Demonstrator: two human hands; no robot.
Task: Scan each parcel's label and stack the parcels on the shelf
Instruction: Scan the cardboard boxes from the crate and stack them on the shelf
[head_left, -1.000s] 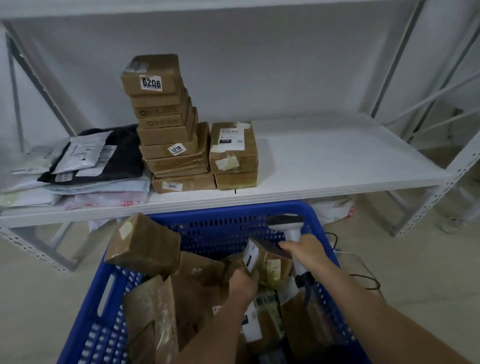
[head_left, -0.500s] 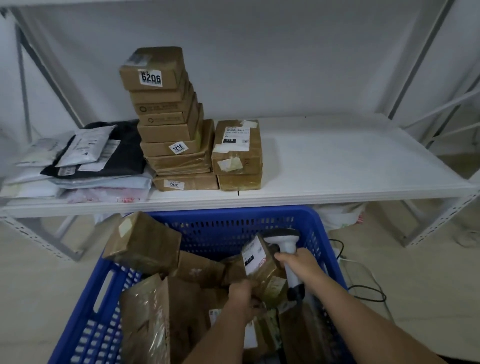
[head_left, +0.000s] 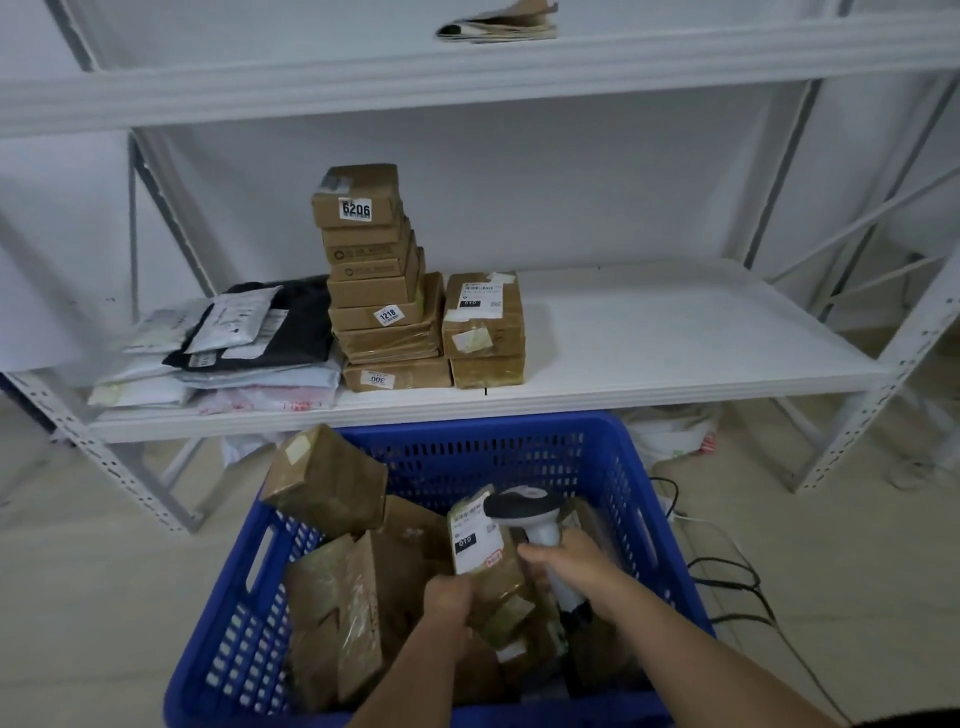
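The parcel (head_left: 485, 558), a taped brown box with a white label, is held tilted above the blue crate (head_left: 519, 441). The left hand (head_left: 449, 597) grips its lower end, fingers curled round it. The right hand (head_left: 569, 558) wraps the handle of a scanner (head_left: 524, 512), whose head sits just beside the label. Behind, stacked boxes (head_left: 376, 283) stand on the shelf (head_left: 675, 338), beside flat mailer bags (head_left: 234, 343).

The scene is being viewed from head height, downward toward 12 o'clock, the blue crate (head_left: 613, 467) lying nearest.
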